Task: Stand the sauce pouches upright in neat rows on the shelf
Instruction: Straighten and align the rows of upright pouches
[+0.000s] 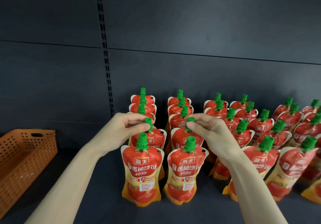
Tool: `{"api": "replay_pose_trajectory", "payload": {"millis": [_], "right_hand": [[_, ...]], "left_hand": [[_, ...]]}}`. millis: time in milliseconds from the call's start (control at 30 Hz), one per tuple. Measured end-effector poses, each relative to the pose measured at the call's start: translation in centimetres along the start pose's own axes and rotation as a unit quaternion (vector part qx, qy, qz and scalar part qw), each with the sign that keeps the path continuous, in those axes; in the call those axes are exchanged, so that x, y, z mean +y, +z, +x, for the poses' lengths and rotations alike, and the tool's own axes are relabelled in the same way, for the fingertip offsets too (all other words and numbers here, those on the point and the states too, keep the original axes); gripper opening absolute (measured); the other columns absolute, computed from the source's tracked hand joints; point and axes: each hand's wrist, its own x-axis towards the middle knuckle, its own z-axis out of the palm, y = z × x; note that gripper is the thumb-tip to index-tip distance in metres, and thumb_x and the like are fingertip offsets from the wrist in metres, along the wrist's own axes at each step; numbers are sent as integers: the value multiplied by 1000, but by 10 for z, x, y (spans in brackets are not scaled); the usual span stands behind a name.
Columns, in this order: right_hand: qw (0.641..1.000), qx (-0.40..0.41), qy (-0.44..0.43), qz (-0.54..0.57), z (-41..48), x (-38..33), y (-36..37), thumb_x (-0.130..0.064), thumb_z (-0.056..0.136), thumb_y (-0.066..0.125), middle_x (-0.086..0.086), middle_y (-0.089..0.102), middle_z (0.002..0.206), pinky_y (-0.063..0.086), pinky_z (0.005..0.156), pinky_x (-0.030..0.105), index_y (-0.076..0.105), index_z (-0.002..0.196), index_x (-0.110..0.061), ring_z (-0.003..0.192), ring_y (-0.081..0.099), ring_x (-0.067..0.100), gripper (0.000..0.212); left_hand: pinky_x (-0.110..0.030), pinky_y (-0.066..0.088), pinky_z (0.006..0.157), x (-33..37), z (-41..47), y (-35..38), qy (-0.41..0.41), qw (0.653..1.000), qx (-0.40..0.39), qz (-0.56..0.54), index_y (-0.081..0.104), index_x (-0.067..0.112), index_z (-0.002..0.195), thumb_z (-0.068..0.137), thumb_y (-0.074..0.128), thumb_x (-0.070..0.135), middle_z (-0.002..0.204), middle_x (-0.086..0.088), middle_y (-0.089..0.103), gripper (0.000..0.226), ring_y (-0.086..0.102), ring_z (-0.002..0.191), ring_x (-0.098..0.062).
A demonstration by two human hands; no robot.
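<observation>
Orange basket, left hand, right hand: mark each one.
Orange basket (34,168): head view, perforated side wall.
Left hand (121,130): head view, middle of the hand.
Right hand (210,133): head view, middle of the hand.

dark panelled back wall (199,24), slotted upright (105,50)

Your left hand (128,130) pinches the green cap (148,122) of the leftmost row's second pouch (155,139). Your right hand (208,131) pinches the cap of the neighbouring row's second pouch (184,139). The other sauce pouches (260,128) stand upright in rows toward the back of the shelf (90,197). An orange basket (26,154) sits at its left edge.
</observation>
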Motion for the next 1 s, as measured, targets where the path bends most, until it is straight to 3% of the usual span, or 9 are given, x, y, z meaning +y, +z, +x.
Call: {"api": "replay_pose_trajectory", "payload": {"millis": [200,333,700,1000], "right_hand": [[1000,13,-3,-12,4,5,4,-14,90,56,2,73,100,57,78,22,66,110,-8,92,69,10,23],[1000,12,4,-12,5,5,3,-15,90,56,2,73,100,57,80,25,65,113,-7,92,70,11,25],[1000,17,5,9,2,6,2,-13,90,56,-1,73,95,55,68,16,66,108,-10,87,70,8,21],[1000,19,15,19,3,7,5,-15,91,55,0,73,97,54,68,15,65,110,-9,90,69,7,22]], "left_hand": [[-16,53,72,-4,-8,-6,19,999,44,5,68,23,98,82,57,19,98,11,73,19,68,94,-7],[-18,54,76,-7,-11,-8,30,998,54,13,68,27,98,79,56,27,99,14,72,22,67,96,-6],[-23,56,77,-15,-12,-3,19,996,83,-32,66,25,107,79,57,29,105,11,71,30,66,100,-9],[-17,55,71,-14,-13,-4,22,996,82,-41,65,28,104,81,55,25,101,17,71,25,66,99,-5]]}}
